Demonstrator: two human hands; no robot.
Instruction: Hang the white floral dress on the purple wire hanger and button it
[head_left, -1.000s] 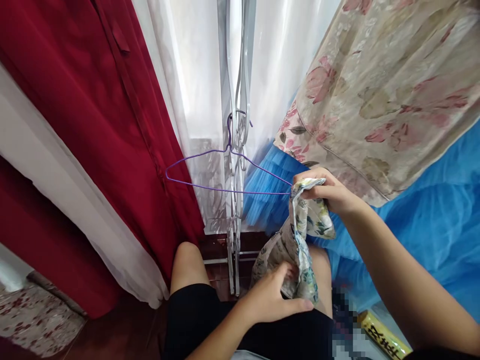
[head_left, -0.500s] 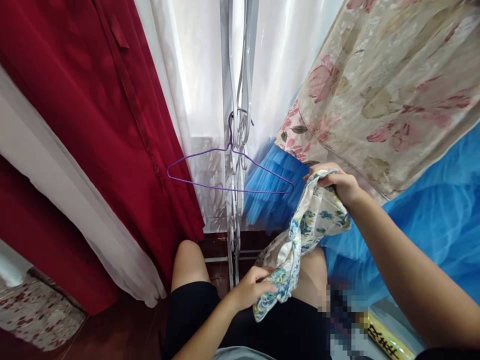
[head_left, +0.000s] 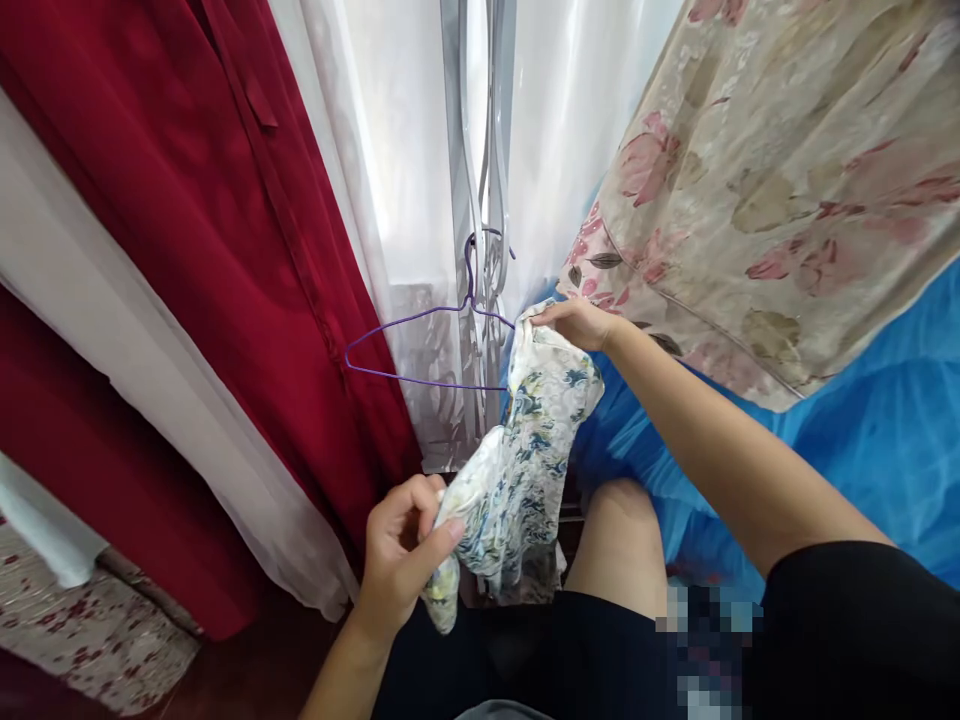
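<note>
A white garment [head_left: 536, 440] with a blue and yellow floral print hangs between my two hands. My right hand [head_left: 574, 322] pinches its upper edge, right over the right end of a purple hanger [head_left: 427, 312]. That end of the hanger is hidden behind or inside the cloth; I cannot tell which. Lower and to the left, my left hand [head_left: 412, 540] grips the garment's other side between thumb and fingers. The hanger's hook is hooked on a white metal stand [head_left: 499, 200], and its left end is bare.
Red cloth [head_left: 247, 250] and white cloth [head_left: 187, 400] hang on the left. A beige floral cloth [head_left: 750, 220] and blue tulle [head_left: 862, 460] hang on the right. White curtains [head_left: 405, 130] stand behind the stand. My bare knee [head_left: 622, 530] is beneath the garment.
My right hand has moved left with the garment, bringing its edge onto the hanger's right end. My left hand has shifted left and slightly up, still gripping the cloth, which is now more spread out.
</note>
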